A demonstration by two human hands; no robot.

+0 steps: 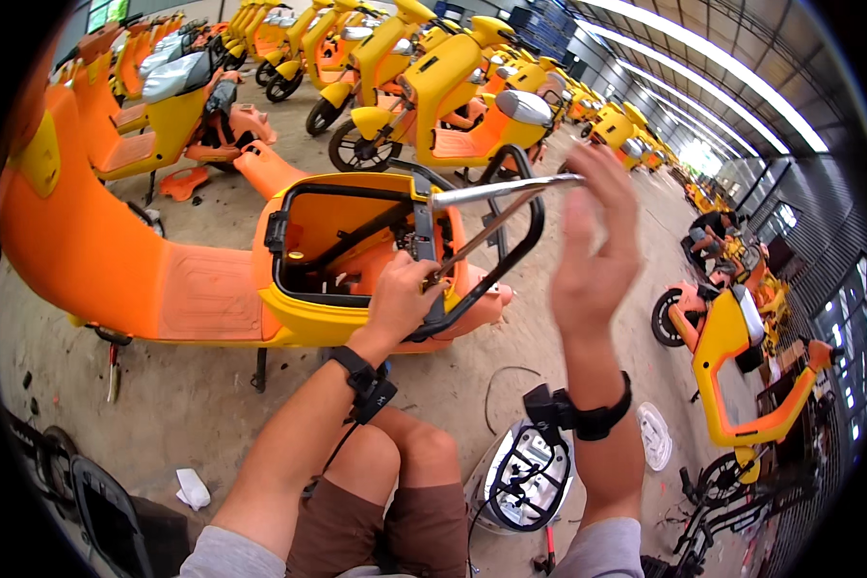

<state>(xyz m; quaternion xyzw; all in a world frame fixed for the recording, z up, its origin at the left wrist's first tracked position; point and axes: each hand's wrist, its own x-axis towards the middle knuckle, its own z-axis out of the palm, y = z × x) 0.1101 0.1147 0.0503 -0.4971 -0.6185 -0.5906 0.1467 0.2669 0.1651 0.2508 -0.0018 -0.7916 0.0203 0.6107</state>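
A yellow and orange scooter (212, 289) stands across in front of me, its storage compartment (337, 193) uncovered behind the footboard. My left hand (400, 294) is closed at the compartment's rear edge, its fingers around the lower end of what looks like a T-handle wrench (491, 231). The wrench's thin shaft slants up through the black rear rack (525, 231) to a silver crossbar, smeared by motion. My right hand (595, 250) is raised at the crossbar's right end, blurred, fingers stretched out rather than wrapped round it. The wrench's working tip is hidden by my left hand.
A light-coloured tub-like seat part (520, 477) with metal bits sits by my knees. White gloves (655, 435) lie on the floor. Rows of yellow scooters (443, 96) stand behind. At right are a partly stripped scooter (732, 376) and a crouching person (711, 231).
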